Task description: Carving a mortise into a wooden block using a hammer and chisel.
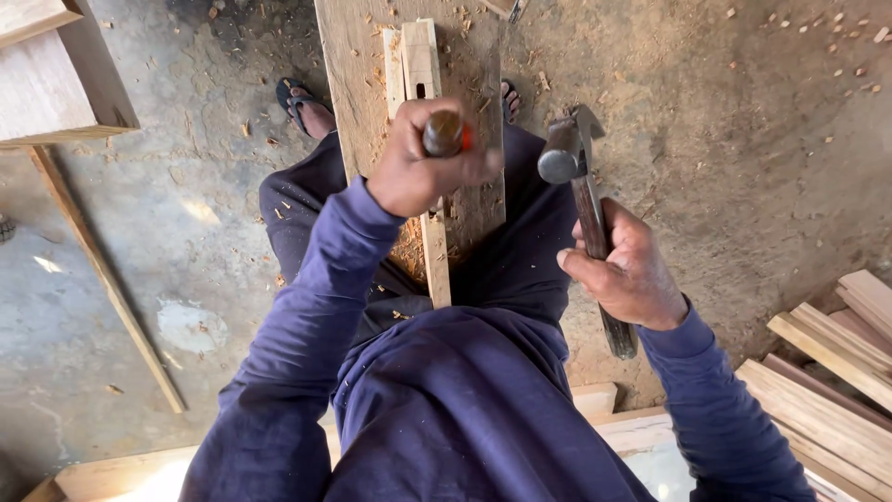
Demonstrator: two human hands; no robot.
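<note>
A narrow strip of pale wood [433, 158] is seen lying lengthwise on a broad, darker plank [358, 84] that serves as the worktop, running from the top of the view down toward the person's lap. The strip is light yellowish, squared along its edges, and a small dark rectangular slot is cut into its upper part. A second pale strip lies just beside it on the left at the far end. Reddish-brown shavings and chips are scattered on the plank about the strip, thickest below the left hand.

The left hand [423, 163] is closed in a fist round a chisel [444, 133], of which only the rounded brown handle end with an orange band is visible; the blade is hidden under the hand, over the strip. The right hand [632, 270] is wrapped round the dark wooden handle of a claw hammer [571, 153], whose grey metal head is held raised just to the right of the chisel handle and apart from it.

Both arms are covered by dark blue sleeves. Sandalled feet are seen on the dusty concrete floor [743, 139] either side of the plank, and pale wooden battens [836, 372] are stacked at the lower right.
</note>
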